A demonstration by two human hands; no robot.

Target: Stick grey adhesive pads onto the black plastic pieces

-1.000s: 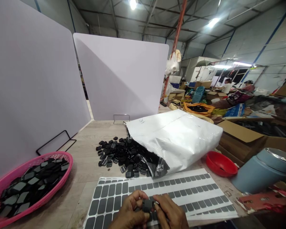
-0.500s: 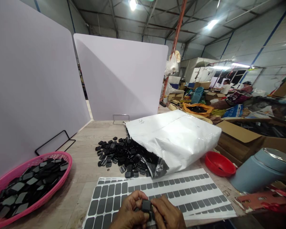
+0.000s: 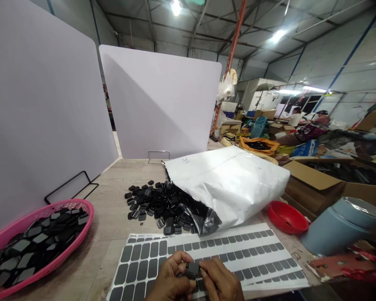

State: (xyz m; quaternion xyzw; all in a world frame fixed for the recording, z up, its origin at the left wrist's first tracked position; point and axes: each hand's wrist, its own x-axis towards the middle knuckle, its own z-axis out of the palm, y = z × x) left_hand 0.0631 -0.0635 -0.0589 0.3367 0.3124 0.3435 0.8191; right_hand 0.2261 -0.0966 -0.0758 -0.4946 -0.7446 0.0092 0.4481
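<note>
Small black piece (image 3: pixel 193 269) sat between both hands above the grey-patch sheet (image 3: pixel 141 269), left hand (image 3: pixel 172 278) pinching it, right hand (image 3: pixel 222 279) bunched at its right edge, couldn't tell if gripping tbh.

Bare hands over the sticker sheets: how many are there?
2: the left hand, holding a black plastic piece, and the right hand, at that piece's right edge. None seems hidden.

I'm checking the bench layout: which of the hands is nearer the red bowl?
Right. The right hand is left of the red bowl and lower in view; the left hand is farther left.
</note>
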